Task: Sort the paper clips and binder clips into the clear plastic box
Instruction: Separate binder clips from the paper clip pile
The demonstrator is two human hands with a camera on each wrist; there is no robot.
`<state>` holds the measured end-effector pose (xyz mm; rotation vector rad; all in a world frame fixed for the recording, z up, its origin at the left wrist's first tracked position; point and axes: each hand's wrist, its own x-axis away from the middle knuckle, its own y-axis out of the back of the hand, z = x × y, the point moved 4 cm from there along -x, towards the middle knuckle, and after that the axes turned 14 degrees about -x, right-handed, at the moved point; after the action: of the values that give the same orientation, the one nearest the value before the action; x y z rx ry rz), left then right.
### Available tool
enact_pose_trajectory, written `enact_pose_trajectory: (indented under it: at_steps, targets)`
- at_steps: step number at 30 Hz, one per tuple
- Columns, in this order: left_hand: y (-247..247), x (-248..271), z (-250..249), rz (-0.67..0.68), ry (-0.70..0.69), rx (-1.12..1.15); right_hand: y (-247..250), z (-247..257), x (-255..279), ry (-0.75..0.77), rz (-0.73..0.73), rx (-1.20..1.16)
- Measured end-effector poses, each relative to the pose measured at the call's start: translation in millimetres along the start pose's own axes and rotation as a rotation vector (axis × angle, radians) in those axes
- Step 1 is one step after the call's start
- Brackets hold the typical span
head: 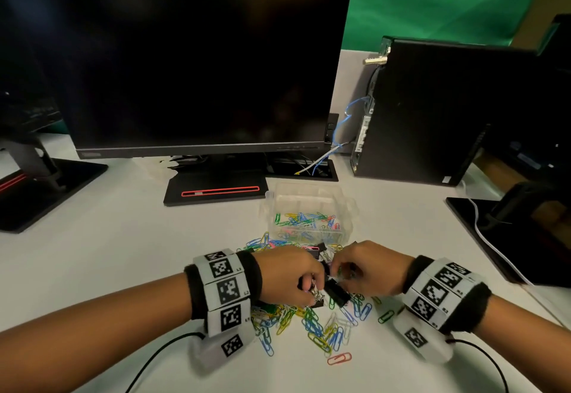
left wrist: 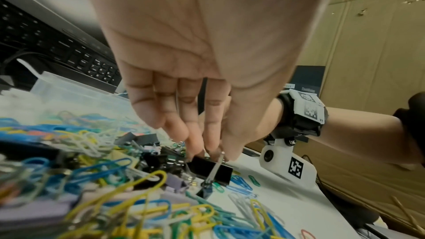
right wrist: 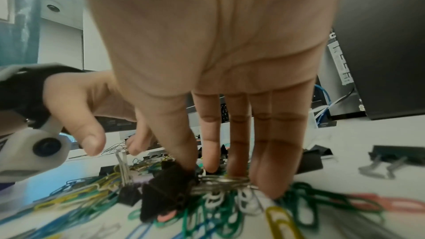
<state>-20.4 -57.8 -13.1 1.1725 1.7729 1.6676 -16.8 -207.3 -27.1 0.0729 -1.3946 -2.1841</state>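
Note:
A pile of coloured paper clips [head: 321, 327] with binder clips mixed in lies on the white desk, in front of the clear plastic box [head: 346, 207]. The box holds several paper clips. Both hands meet over the pile. My right hand [head: 346, 275] grips a large black binder clip [right wrist: 165, 188], thumb on its body and fingers on its silver handles [right wrist: 220, 181]. My left hand [left wrist: 218, 152] pinches the upright wire handle of a small black binder clip [right wrist: 128, 194] beside it. The large clip [head: 336, 292] shows between the hands.
A dark monitor [head: 191, 62] on its stand [head: 216, 192] is behind the box, and a black PC tower [head: 432, 108] with blue cables is at back right. Another monitor base [head: 509, 232] sits right. More black binder clips [right wrist: 386, 157] lie loose right of the pile.

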Motion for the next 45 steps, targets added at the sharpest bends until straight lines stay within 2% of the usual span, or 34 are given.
enact_pose_trajectory:
  at_steps: [6,13,17,22,24,29,32,38,41,45]
  targets:
    - [-9,-14,-13,-0.012,-0.018,-0.067,-8,2,6,-0.006,0.033,-0.008]
    - [-17,-17,-20,0.046,-0.035,-0.173,-6,2,8,-0.022,-0.019,-0.016]
    - [-18,-16,-18,0.023,-0.038,-0.117,6,-4,14,-0.055,-0.09,-0.103]
    - [-3,-11,-8,-0.042,-0.006,-0.01,37,-24,24,-0.091,-0.246,-0.152]
    - [6,-6,2,-0.085,0.029,-0.027,44,-36,31,-0.14,-0.265,-0.122]
    - [21,17,41,-0.143,0.173,-0.052,35,-65,43,-0.271,-0.123,0.034]
    - [26,34,70,-0.158,0.299,-0.091,27,-71,47,-0.311,-0.096,0.052]
    - [19,59,124,-0.121,0.511,-0.1,25,-70,46,-0.305,-0.121,0.076]
    - [8,64,140,-0.071,0.555,-0.101,24,-60,44,-0.267,-0.136,0.16]
    - [-9,65,150,-0.016,0.574,-0.084,12,-41,38,-0.187,-0.072,0.141]
